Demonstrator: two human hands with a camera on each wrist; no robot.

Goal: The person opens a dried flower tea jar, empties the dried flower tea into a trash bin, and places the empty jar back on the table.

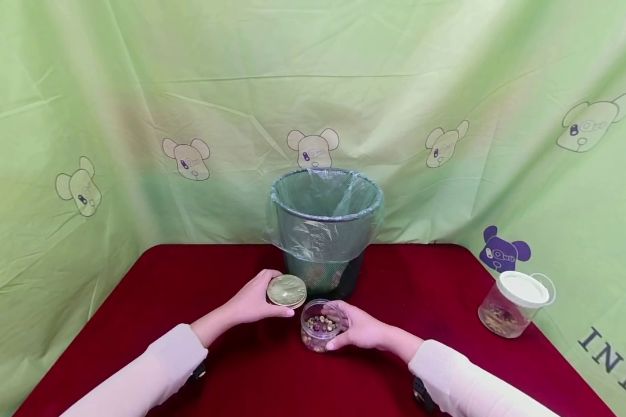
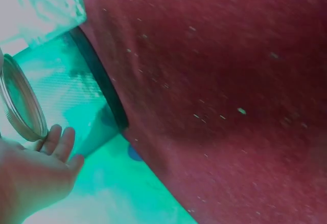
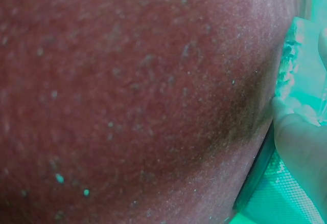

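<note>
In the head view my left hand (image 1: 255, 298) grips a round gold lid (image 1: 287, 290) by its edge, just in front of the wire bin. The left wrist view shows that lid (image 2: 24, 98) tilted, its ridged rim against the fingers. My right hand (image 1: 362, 327) holds a small clear jar (image 1: 320, 341) around its right side. The jar has no lid on it and contains small dried brown and dark red pieces. Lid and jar are apart, side by side. At the right wrist view's edge, the thumb (image 3: 301, 144) lies along the jar (image 3: 294, 60).
A black mesh bin (image 1: 318, 246) with a clear plastic liner stands at the table's back middle. Far right, a clear tub (image 1: 503, 315) with a white lid and handle has brown bits inside. Red cloth (image 1: 229, 376) covers the table; a green printed curtain (image 1: 240, 98) surrounds it.
</note>
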